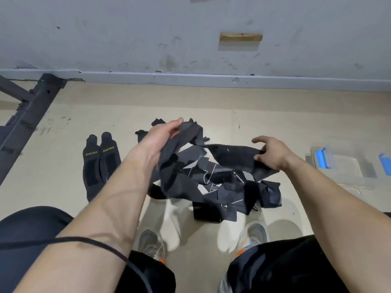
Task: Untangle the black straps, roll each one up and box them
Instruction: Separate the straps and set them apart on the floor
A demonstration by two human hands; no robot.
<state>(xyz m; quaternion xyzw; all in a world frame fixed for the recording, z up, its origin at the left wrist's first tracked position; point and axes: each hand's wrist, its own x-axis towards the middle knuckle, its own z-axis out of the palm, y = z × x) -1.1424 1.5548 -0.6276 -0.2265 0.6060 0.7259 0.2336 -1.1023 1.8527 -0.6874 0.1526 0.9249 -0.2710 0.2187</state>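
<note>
Closest to the lens, a thin cable [84,240] crosses the left forearm. Below it I note two grey shoes [151,243] on the floor [53,176].

Straps [211,182]: one black tangle, lying on the floor between the shoes and the wall, partly lifted by both hands. Left hand [163,136]: fingers curled tight round a bunched length, raised above the heap. Right hand [273,155]: fingers clamped on the edge of a broad band that runs across towards the left hand; the thumb stands clear of it. A pair [99,163] of straps lies flat and side by side, well apart to the left of the tangle, not rolled. Box [338,172]: clear, with blue latches [322,158], on the floor to the right; I see no strap in it. A dark block [206,214] shows under the near edge of the heap; I cannot tell what it is.

Assessment: untangling is in hand; rolling and boxing are not begun. The material looks light, limp and elastic, with rough fastening patches that I judge will catch on neighbouring bands, so hard pulling risks tightening the knot. I would take one free end, near its patch, and feed it out through the loops, holding the heap down with the other hand.
</note>
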